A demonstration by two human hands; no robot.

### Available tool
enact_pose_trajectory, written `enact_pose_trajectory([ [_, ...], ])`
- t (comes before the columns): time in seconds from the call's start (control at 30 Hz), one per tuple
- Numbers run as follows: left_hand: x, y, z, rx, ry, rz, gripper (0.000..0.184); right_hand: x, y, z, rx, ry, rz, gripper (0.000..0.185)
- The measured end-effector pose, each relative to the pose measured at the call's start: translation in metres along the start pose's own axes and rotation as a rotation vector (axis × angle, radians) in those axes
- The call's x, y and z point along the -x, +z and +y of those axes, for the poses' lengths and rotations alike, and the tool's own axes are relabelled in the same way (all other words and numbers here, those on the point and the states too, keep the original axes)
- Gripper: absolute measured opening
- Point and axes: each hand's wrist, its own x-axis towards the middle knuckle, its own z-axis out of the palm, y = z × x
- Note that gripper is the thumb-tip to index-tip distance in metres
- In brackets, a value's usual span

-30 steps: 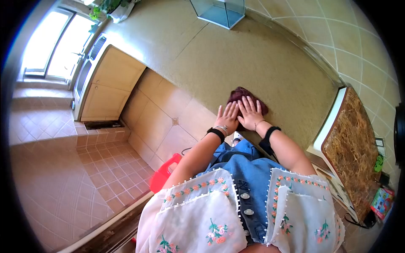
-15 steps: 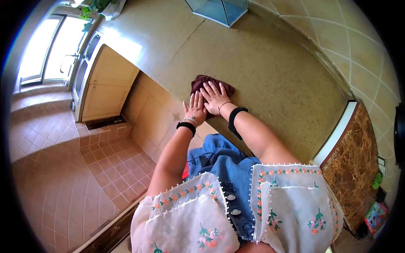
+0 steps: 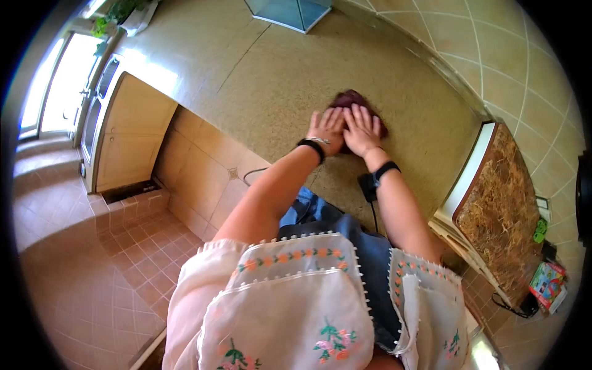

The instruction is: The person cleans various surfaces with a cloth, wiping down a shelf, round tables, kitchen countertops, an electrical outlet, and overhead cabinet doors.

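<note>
A dark maroon cloth [image 3: 350, 98] lies bunched on the greenish-brown countertop [image 3: 277, 92], partly covered by both hands. My left hand [image 3: 327, 130] rests palm down on its near left part, fingers stretched out. Beside it my right hand [image 3: 362, 131] presses flat on the cloth with the fingers spread. The two hands touch or slightly overlap at the fingers. Black bands circle both wrists; a small black box [image 3: 367, 187] with a cable hangs by the right one.
A glass tank [image 3: 291, 15] stands at the counter's far side, below a tiled wall [image 3: 499, 55]. Left are a cream cupboard [image 3: 132, 139], a potted plant [image 3: 123, 15] and a window. A brown marbled panel [image 3: 505, 206] with a white edge rises at the right.
Both hands and the cloth have moved right along the countertop, towards the tiled wall. The camera view has shifted and turned somewhat. Both hands stay flat on the cloth.
</note>
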Motion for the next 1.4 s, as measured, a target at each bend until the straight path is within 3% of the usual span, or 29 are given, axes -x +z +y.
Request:
enact_pose_trajectory([
  [0.23,-0.01,-0.002,0.091,-0.104,0.306,-0.237,0.057,0.095,0.027,0.068,0.022,0.233,0.124,0.063],
  [0.5,0.001,0.023,0.059,0.036,0.346,-0.063,0.056,0.086,0.031,0.041,0.106,0.276,0.067,0.066],
  [0.77,0.034,0.018,-0.065,0.122,0.185,-0.047,0.058,0.013,0.037,-0.067,0.122,0.152,0.032,0.067],
  [1.03,0.086,0.048,-0.231,0.177,-0.026,0.328,0.06,-0.084,0.05,-0.22,0.148,-0.11,0.012,0.067],
  [1.27,0.135,0.05,-0.353,0.214,-0.24,0.254,0.06,-0.138,0.056,-0.355,0.084,-0.233,-0.058,0.065],
  [1.4,0.161,0.05,-0.398,0.103,-0.226,0.211,0.062,-0.141,0.064,-0.407,0.008,-0.206,-0.031,0.062],
])
